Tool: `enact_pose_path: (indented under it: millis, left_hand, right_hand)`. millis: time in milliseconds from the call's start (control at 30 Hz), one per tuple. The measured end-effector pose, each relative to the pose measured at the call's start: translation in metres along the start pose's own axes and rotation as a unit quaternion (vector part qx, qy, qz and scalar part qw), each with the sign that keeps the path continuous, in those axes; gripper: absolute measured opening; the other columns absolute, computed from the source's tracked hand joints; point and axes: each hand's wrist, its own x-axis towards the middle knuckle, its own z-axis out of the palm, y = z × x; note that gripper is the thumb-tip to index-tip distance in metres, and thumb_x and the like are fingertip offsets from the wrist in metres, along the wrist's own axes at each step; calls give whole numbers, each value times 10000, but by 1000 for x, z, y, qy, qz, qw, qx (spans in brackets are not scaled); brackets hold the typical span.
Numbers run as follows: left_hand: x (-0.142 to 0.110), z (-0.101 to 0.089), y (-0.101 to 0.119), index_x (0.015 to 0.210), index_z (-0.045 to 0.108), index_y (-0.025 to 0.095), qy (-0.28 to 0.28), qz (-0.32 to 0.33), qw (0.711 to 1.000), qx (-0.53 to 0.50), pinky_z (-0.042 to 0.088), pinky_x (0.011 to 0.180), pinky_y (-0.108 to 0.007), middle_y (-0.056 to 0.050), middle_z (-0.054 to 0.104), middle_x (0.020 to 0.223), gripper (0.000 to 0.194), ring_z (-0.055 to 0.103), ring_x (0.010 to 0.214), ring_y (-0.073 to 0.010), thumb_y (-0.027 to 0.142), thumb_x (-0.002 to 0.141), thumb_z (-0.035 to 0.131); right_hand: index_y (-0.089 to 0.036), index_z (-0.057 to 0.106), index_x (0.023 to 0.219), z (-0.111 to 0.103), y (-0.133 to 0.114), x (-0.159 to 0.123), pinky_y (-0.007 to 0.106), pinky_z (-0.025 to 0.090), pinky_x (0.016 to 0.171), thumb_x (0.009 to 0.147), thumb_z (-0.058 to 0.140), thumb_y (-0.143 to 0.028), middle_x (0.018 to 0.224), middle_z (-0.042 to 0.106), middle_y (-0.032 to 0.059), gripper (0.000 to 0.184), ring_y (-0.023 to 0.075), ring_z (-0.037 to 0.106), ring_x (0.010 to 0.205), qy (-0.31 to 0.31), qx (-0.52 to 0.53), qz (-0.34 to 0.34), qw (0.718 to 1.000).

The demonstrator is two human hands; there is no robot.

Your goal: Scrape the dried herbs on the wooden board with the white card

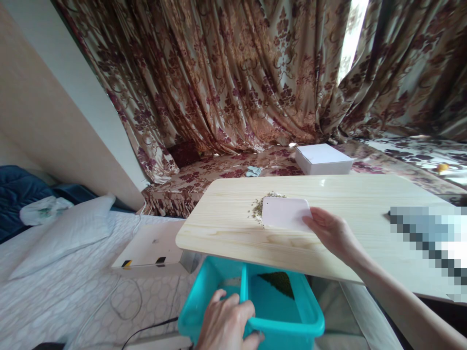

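Note:
My right hand (pixel 330 233) grips the right edge of a flat white scraper card (pixel 284 213) lying on the light wooden tabletop (pixel 226 214). A small heap of green beans (pixel 260 207) sits against the card's left edge. My left hand (pixel 228 323) is closed over the near rim of a teal plastic bin (pixel 306 316) held below the table's front edge. The bin has a centre divider; its right compartment holds a pile of green beans (pixel 279 283).
A white box (pixel 323 159) rests on the patterned cloth behind the table, under floral curtains (pixel 226 73). To the left is a bed with a white pillow (pixel 69 228), a flat white box (pixel 153 248) and a black cable (pixel 146 330). A blurred patch covers the table's right side.

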Motion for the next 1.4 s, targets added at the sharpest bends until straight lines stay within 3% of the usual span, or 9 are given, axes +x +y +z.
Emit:
enact_pose_path:
  millis: [600, 933, 1400]
  left_hand:
    - [2, 1, -3, 829, 666, 257, -10, 5, 1000, -9, 286, 997, -396, 1, 624, 839, 142, 571, 909, -209, 320, 711, 713]
    - [-1, -8, 4, 834, 681, 256, -8, -14, 1000, -14, 315, 973, -379, -10, 630, 851, 135, 558, 916, -219, 328, 723, 707]
    - [-1, -4, 1, 815, 668, 245, 0, -9, 1000, -15, 309, 974, -392, -9, 610, 829, 127, 549, 919, -224, 318, 718, 708]
  right_hand:
    - [-212, 621, 687, -2, 7, -2, 242, 521, 562, 735, 589, -358, 636, 687, 11, 157, 183, 646, 649, -11, -13, -37, 999]
    - [-213, 620, 759, 3, 10, 0, 272, 538, 611, 726, 585, -357, 711, 704, 29, 151, 198, 664, 690, 0, 6, -15, 1000]
    - [-220, 606, 723, 1, 9, -4, 261, 541, 603, 724, 589, -346, 678, 693, 23, 127, 193, 665, 687, 3, 17, -19, 1000]
